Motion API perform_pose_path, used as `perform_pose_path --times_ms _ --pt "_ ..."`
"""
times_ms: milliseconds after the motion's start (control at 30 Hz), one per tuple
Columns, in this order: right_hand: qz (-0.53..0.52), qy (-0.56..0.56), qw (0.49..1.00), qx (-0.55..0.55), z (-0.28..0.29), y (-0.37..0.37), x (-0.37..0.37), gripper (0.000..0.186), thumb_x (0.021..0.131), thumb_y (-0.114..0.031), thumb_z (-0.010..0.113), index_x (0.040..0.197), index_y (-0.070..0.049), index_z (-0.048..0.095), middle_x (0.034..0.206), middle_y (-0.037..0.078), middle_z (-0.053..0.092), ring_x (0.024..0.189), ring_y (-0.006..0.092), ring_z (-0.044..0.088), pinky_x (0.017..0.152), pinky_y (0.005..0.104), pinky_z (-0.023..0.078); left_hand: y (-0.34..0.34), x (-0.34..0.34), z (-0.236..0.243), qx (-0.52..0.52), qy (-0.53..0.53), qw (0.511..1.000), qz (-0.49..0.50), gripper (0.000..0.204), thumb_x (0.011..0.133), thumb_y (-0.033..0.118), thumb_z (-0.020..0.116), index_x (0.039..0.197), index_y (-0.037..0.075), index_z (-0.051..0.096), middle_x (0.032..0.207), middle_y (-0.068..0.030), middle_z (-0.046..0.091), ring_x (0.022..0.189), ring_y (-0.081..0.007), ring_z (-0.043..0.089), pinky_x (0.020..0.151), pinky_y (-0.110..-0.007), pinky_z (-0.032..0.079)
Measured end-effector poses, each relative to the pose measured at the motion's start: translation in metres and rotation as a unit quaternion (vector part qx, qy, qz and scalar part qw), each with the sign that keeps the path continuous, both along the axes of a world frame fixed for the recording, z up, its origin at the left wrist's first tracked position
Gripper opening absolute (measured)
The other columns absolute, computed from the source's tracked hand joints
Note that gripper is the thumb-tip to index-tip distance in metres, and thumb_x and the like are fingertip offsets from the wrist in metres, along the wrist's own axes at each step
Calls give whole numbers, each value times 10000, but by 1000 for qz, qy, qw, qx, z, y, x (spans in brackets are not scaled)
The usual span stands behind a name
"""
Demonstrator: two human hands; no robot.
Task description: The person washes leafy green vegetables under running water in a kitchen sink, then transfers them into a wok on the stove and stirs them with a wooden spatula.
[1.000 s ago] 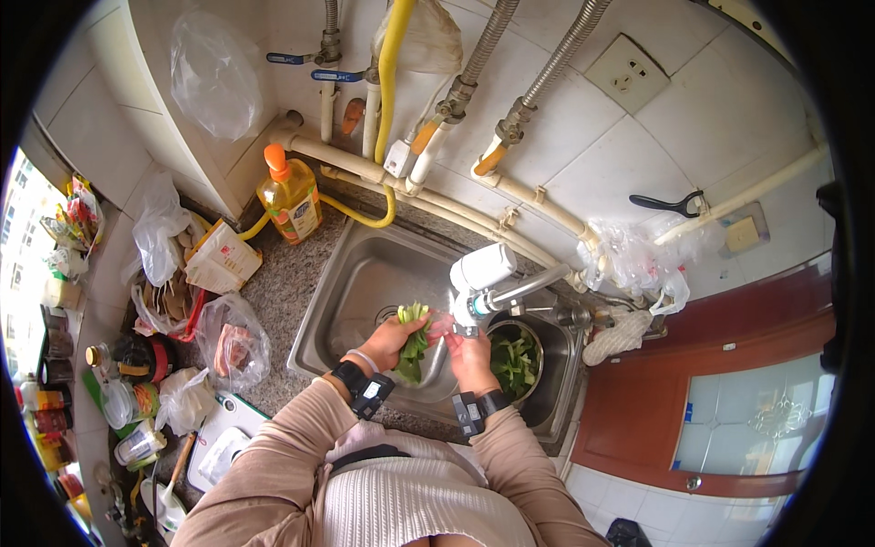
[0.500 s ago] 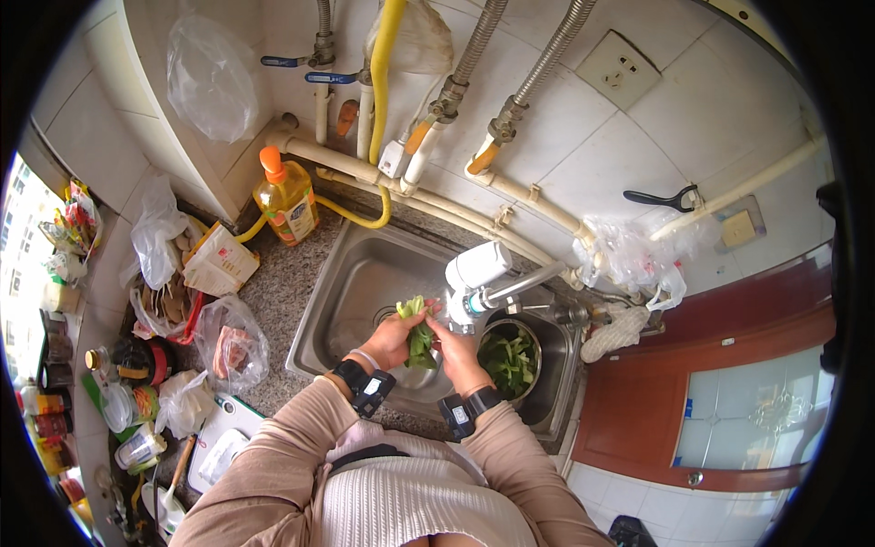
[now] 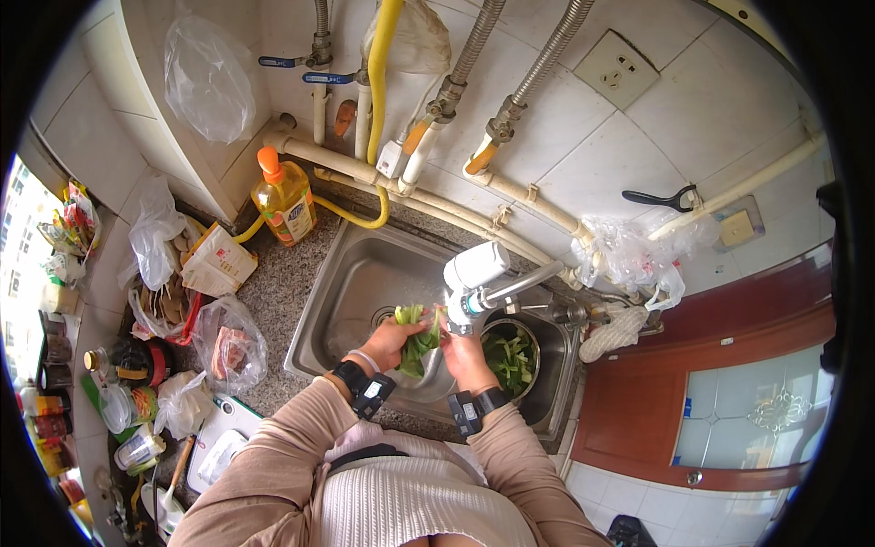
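Over the left sink basin, my left hand (image 3: 386, 345) is closed around a bunch of leafy greens (image 3: 421, 350), whose leaves hang past the fingers. My right hand (image 3: 467, 358) is just right of the bunch, under the white faucet filter (image 3: 478, 265). The faucet partly hides its fingertips, so whether they pinch a leaf cannot be made out. More greens (image 3: 509, 362) lie in a round metal bowl (image 3: 536, 373) in the right basin, close beside my right wrist.
The steel sink (image 3: 314, 314) is set in a speckled counter (image 3: 290, 296). An orange-capped soap bottle (image 3: 285, 202) stands at its back left. Bagged meat (image 3: 230, 351), jars and a white cutting board (image 3: 221, 428) crowd the left side. Pipes (image 3: 437, 212) run along the wall.
My right hand has drawn slightly right, away from the greens, and sits under the faucet. The left hand keeps the bunch in nearly the same place.
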State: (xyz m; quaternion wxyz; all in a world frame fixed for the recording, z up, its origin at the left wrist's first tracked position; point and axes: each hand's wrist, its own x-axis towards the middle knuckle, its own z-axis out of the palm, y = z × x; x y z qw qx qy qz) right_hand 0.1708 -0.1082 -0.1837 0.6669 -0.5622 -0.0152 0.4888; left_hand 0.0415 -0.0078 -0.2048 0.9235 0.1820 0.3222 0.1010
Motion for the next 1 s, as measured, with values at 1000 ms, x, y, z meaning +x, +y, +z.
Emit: perform_pose_path --times_ms 1000 --pt "-24 -49 988 -145 20 16 -10 244 819 -229 804 967 -132 637 736 -50 572 598 50 515 488 210 376 -7 1 7 110 -24 993 -39 170 970 127 601 1085 3 618 943 -73 681 823 -170 666 733 -311 553"
